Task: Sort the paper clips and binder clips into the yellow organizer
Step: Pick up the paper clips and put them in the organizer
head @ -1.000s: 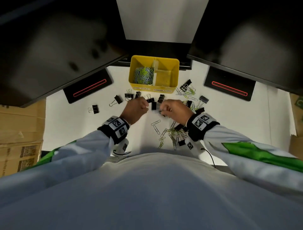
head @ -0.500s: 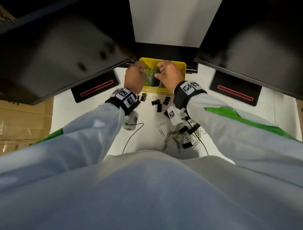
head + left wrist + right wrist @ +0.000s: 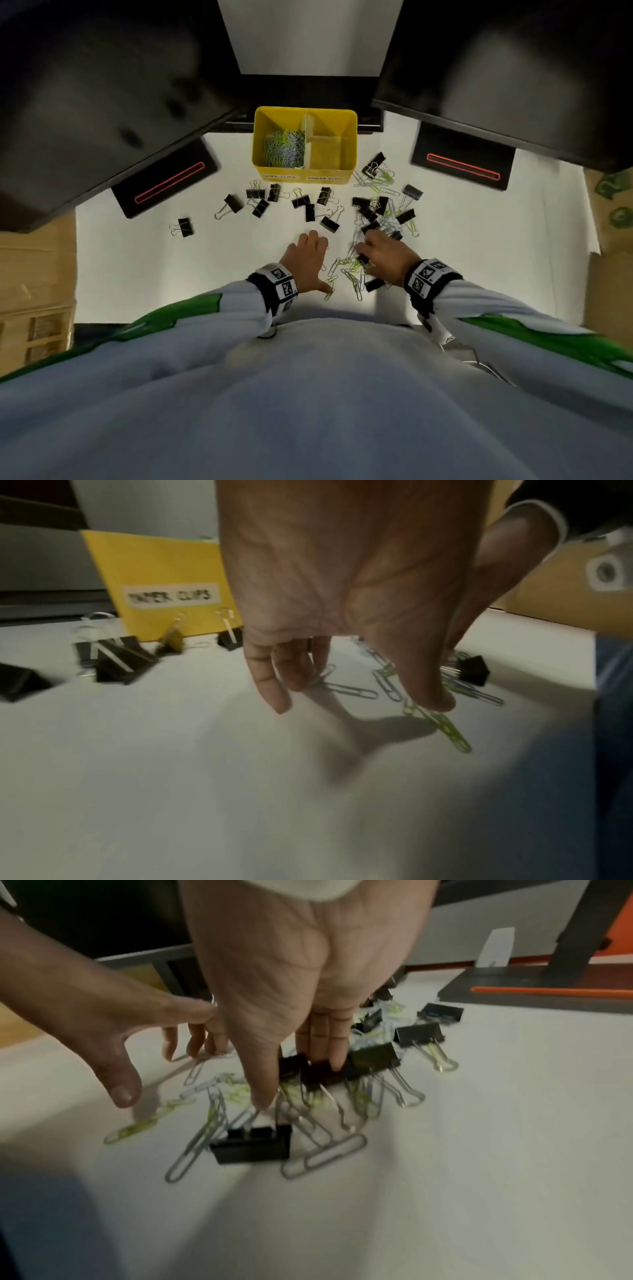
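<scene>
The yellow organizer (image 3: 347, 144) stands at the back of the white table, with a heap of paper clips (image 3: 284, 150) in its left compartment, labelled "PAPER CLIPS" (image 3: 171, 595). Its right compartment looks empty. My left hand (image 3: 310, 257) hovers open at the near pile, its thumb touching a green paper clip (image 3: 445, 731). My right hand (image 3: 301, 1080) reaches down with straight fingers (image 3: 337, 1047) onto black binder clips (image 3: 322, 1076) mixed with paper clips. Another binder clip (image 3: 253, 1146) lies just in front of its thumb.
Several black binder clips (image 3: 260, 202) lie in a row before the organizer, and one (image 3: 185, 226) sits alone at the left. A mixed heap (image 3: 380, 205) lies right of the organizer. Black stands with red stripes (image 3: 462, 166) flank the table. Cardboard boxes (image 3: 34, 274) stand at both sides.
Half a second ago both hands were over the organizer's left compartment. They have since drawn back toward my body and now reach down empty onto the near pile.
</scene>
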The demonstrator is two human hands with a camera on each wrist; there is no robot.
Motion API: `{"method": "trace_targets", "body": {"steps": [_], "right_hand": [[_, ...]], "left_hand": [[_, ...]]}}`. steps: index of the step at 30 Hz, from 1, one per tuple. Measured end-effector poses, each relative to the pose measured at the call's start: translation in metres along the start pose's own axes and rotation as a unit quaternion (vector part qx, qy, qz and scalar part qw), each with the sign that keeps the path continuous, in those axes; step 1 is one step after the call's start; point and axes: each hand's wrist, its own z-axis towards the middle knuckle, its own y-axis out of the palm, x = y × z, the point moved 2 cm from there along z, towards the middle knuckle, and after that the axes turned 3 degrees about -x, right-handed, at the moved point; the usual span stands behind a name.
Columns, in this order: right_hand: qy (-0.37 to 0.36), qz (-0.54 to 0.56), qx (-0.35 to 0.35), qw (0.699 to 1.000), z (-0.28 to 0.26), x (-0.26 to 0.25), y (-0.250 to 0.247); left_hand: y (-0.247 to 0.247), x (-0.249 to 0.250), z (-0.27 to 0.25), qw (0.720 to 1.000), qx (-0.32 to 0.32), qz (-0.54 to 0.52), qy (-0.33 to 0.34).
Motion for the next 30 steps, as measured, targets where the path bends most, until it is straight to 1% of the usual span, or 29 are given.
{"method": "trace_targets", "body": {"steps": [3, 6, 8, 11, 13, 15, 17, 18, 20, 22, 24, 25, 27, 28, 30], "right_hand": [[0.02, 0.011, 0.018, 1.0, -0.002, 0.004, 0.006], [0.037, 0.028, 0.032, 0.998, -0.008, 0.01, 0.004], [0.05, 0.044, 0.037, 0.997, -0.014, 0.018, 0.002], [0.08, 0.042, 0.047, 0.995, -0.025, 0.034, 0.003], [0.086, 0.021, 0.063, 0.994, -0.032, 0.038, 0.003], [0.062, -0.001, 0.085, 0.994, -0.035, 0.033, 0.003], [0.0, -0.005, 0.108, 0.994, -0.036, 0.02, 0.006], [-0.032, -0.004, 0.108, 0.994, -0.036, 0.011, 0.009], [-0.073, 0.004, 0.077, 0.994, -0.038, -0.001, 0.018], [-0.057, 0.002, 0.031, 0.998, -0.04, -0.004, 0.026], [-0.04, -0.018, 0.021, 0.999, -0.04, 0.003, 0.03], [-0.036, -0.027, 0.025, 0.999, -0.04, 0.008, 0.031], [-0.03, -0.032, 0.037, 0.998, -0.039, 0.02, 0.03], [-0.029, -0.032, 0.047, 0.998, -0.039, 0.024, 0.027], [-0.031, -0.018, 0.066, 0.997, -0.039, 0.026, 0.021]], "left_hand": [[0.001, 0.016, 0.005, 1.0, -0.007, 0.025, 0.01], [-0.003, 0.022, 0.012, 1.0, -0.002, -0.018, 0.014], [-0.006, 0.021, 0.016, 0.999, 0.0, -0.028, 0.018], [-0.012, 0.019, 0.02, 0.999, 0.022, -0.011, 0.032], [-0.016, 0.026, 0.023, 0.997, 0.041, 0.005, 0.063], [-0.017, 0.037, 0.027, 0.993, 0.053, 0.02, 0.099], [-0.013, 0.043, 0.029, 0.99, 0.052, 0.054, 0.116], [-0.011, 0.043, 0.028, 0.989, 0.05, 0.072, 0.122], [-0.006, 0.037, 0.024, 0.985, 0.051, 0.093, 0.138], [-0.002, 0.028, 0.017, 0.979, 0.056, 0.098, 0.171], [0.002, 0.015, 0.009, 0.971, 0.062, 0.101, 0.206], [0.004, 0.007, 0.005, 0.969, 0.069, 0.102, 0.212], [0.006, -0.008, -0.001, 0.973, 0.094, 0.09, 0.193], [0.006, -0.013, -0.004, 0.977, 0.101, 0.078, 0.169], [0.006, -0.019, -0.009, 0.989, 0.093, 0.046, 0.11]]}}
